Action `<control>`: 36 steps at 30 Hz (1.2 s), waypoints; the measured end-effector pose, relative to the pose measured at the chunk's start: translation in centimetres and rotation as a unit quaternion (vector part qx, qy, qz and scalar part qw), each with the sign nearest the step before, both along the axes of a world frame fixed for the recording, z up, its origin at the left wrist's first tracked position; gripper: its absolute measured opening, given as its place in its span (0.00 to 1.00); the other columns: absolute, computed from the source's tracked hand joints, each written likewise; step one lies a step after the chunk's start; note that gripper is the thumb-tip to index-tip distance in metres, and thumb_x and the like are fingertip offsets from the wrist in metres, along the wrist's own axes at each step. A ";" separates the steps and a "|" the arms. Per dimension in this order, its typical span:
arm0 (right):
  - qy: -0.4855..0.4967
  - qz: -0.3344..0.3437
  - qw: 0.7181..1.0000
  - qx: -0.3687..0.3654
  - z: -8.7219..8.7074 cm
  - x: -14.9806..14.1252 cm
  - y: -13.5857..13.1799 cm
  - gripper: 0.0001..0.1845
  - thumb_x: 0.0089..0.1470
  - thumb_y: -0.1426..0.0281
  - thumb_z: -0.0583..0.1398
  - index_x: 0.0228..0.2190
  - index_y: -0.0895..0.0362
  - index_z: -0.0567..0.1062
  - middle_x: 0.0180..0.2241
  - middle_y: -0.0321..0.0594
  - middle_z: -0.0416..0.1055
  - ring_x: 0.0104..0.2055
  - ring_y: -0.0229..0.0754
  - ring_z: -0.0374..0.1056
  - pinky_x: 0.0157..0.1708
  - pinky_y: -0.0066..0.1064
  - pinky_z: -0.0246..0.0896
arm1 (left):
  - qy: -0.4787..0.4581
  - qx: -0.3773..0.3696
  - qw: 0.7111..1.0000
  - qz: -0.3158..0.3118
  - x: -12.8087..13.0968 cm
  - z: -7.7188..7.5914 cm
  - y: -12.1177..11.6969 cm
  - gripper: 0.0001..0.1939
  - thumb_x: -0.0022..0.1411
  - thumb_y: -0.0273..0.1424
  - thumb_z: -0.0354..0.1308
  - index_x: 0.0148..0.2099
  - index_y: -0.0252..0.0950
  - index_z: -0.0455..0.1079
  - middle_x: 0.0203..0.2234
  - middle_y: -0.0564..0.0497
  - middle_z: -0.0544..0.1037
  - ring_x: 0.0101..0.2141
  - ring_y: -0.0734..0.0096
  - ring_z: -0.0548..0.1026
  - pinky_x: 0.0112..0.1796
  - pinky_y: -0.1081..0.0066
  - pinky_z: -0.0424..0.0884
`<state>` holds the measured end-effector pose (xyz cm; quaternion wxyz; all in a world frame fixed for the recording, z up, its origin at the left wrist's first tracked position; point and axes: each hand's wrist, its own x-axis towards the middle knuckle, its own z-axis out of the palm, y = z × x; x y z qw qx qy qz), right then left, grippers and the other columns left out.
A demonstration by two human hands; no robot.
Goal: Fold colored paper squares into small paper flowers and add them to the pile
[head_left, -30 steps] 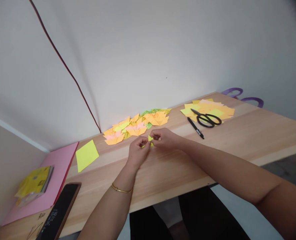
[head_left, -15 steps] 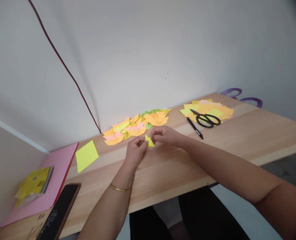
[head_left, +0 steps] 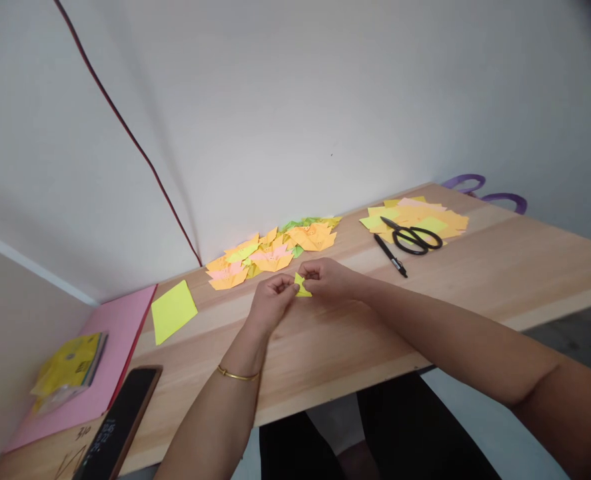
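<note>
A small folded piece of yellow paper [head_left: 302, 288] is held up just above the wooden table, between my two hands. My left hand [head_left: 271, 297] pinches its left edge between thumb and fingers. On the other side, my right hand [head_left: 328, 277] grips the paper's right part with thumb and bent fingers. Behind my hands lies a row of folded paper shapes [head_left: 272, 257] in orange, pink, yellow and green, some with small drawn marks. The fingertips hide part of the held paper.
Black scissors [head_left: 418, 239] rest on a pile of coloured paper sheets [head_left: 452, 220], with a black pen [head_left: 390, 255] beside them. At left are a yellow square sheet [head_left: 172, 312], a phone [head_left: 120, 423], and a pink board [head_left: 125, 310] bearing a yellow packet [head_left: 70, 367]. A wall [head_left: 295, 133] stands behind the table.
My right hand has moved slightly down and now holds the right part of the yellow paper, covering more of it. My left hand keeps its pinch, shifted slightly right.
</note>
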<state>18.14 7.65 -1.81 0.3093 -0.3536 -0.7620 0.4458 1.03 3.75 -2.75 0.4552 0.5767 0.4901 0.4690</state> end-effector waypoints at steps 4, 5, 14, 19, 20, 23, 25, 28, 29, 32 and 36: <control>0.044 0.051 0.996 -0.064 0.3 0.4 0.2 0.05 0.42 0.71 0.55 0.26 0.57 0.68 0.22 0.31 0.62 0.24 0.32 0.56 0.25 0.25 0.50 | -0.004 -0.001 1.000 0.010 -0.3 0.1 0.2 0.10 0.47 0.36 0.63 0.27 0.33 0.71 0.21 0.54 0.71 0.23 0.78 0.65 0.27 0.75 0.61; 0.058 0.058 0.994 -0.071 0.3 0.4 0.2 0.06 0.42 0.70 0.56 0.28 0.57 0.68 0.23 0.31 0.63 0.24 0.32 0.57 0.25 0.25 0.51 | 0.000 -0.002 1.000 0.011 -0.4 0.1 0.2 0.11 0.47 0.36 0.64 0.26 0.32 0.71 0.21 0.54 0.71 0.23 0.78 0.65 0.26 0.75 0.61; 0.133 -0.047 0.985 -0.094 -0.2 0.1 0.8 0.09 0.45 0.65 0.59 0.27 0.57 0.65 0.20 0.30 0.62 0.23 0.32 0.59 0.25 0.24 0.51 | -0.270 -0.073 0.960 0.020 -0.3 0.5 0.6 0.19 0.50 0.39 0.62 0.42 0.36 0.69 0.32 0.49 0.75 0.30 0.72 0.74 0.39 0.62 0.71; 0.153 -0.043 0.981 -0.110 -0.4 -0.3 0.8 0.10 0.45 0.66 0.60 0.25 0.57 0.63 0.20 0.29 0.61 0.24 0.32 0.60 0.27 0.25 0.54 | -0.262 -0.118 0.958 0.015 0.5 -0.1 0.3 0.17 0.43 0.32 0.68 0.36 0.32 0.69 0.25 0.51 0.75 0.28 0.72 0.74 0.38 0.63 0.72; 0.156 -0.035 0.981 -0.110 -0.4 -0.4 0.7 0.10 0.45 0.66 0.60 0.25 0.57 0.63 0.20 0.29 0.60 0.24 0.32 0.60 0.27 0.25 0.54 | -0.259 -0.114 0.959 0.021 0.8 -0.2 0.2 0.16 0.43 0.31 0.68 0.34 0.31 0.69 0.24 0.51 0.75 0.27 0.73 0.74 0.37 0.65 0.72; 0.167 -0.017 0.981 -0.097 -0.4 -0.6 0.2 0.10 0.44 0.67 0.60 0.24 0.57 0.63 0.22 0.30 0.60 0.25 0.32 0.60 0.27 0.25 0.55 | -0.251 -0.090 0.963 0.035 1.5 -0.2 -0.1 0.15 0.43 0.33 0.67 0.32 0.31 0.69 0.25 0.51 0.75 0.27 0.73 0.73 0.34 0.68 0.71; 0.179 -0.005 0.980 -0.087 -0.4 -0.8 0.1 0.10 0.44 0.67 0.61 0.25 0.57 0.63 0.23 0.30 0.61 0.26 0.33 0.61 0.28 0.26 0.56 | -0.231 -0.061 0.969 0.057 1.7 -0.1 -0.2 0.14 0.43 0.33 0.67 0.31 0.32 0.69 0.24 0.52 0.74 0.26 0.75 0.72 0.32 0.71 0.70; 0.192 0.016 0.978 -0.076 -0.8 -1.0 0.1 0.10 0.45 0.68 0.61 0.27 0.57 0.63 0.23 0.30 0.60 0.25 0.32 0.59 0.26 0.25 0.54 | -0.186 -0.034 0.979 0.083 1.4 -0.1 -0.1 0.13 0.43 0.34 0.67 0.30 0.32 0.69 0.22 0.54 0.73 0.24 0.76 0.71 0.31 0.73 0.68; 0.194 0.021 0.978 -0.070 -1.0 -1.0 0.2 0.10 0.45 0.68 0.61 0.27 0.57 0.63 0.23 0.30 0.59 0.24 0.31 0.57 0.25 0.25 0.53 | -0.173 -0.028 0.981 0.083 1.3 -0.2 0.0 0.13 0.43 0.34 0.66 0.30 0.32 0.70 0.22 0.54 0.73 0.24 0.77 0.70 0.31 0.73 0.67; 0.199 0.030 0.978 -0.046 -1.2 -1.0 0.2 0.09 0.47 0.69 0.60 0.29 0.57 0.64 0.24 0.31 0.59 0.24 0.31 0.55 0.25 0.25 0.52 | -0.141 -0.006 0.987 0.079 0.8 -0.4 0.2 0.11 0.45 0.34 0.65 0.30 0.33 0.70 0.22 0.55 0.73 0.24 0.78 0.69 0.30 0.75 0.64; 0.207 0.038 0.978 -0.009 -0.8 -0.9 -0.1 0.07 0.49 0.68 0.59 0.29 0.57 0.66 0.28 0.35 0.63 0.27 0.33 0.58 0.27 0.26 0.55 | -0.097 0.017 0.992 0.073 0.6 -0.4 0.1 0.09 0.47 0.34 0.64 0.29 0.33 0.70 0.23 0.54 0.73 0.25 0.77 0.68 0.30 0.75 0.63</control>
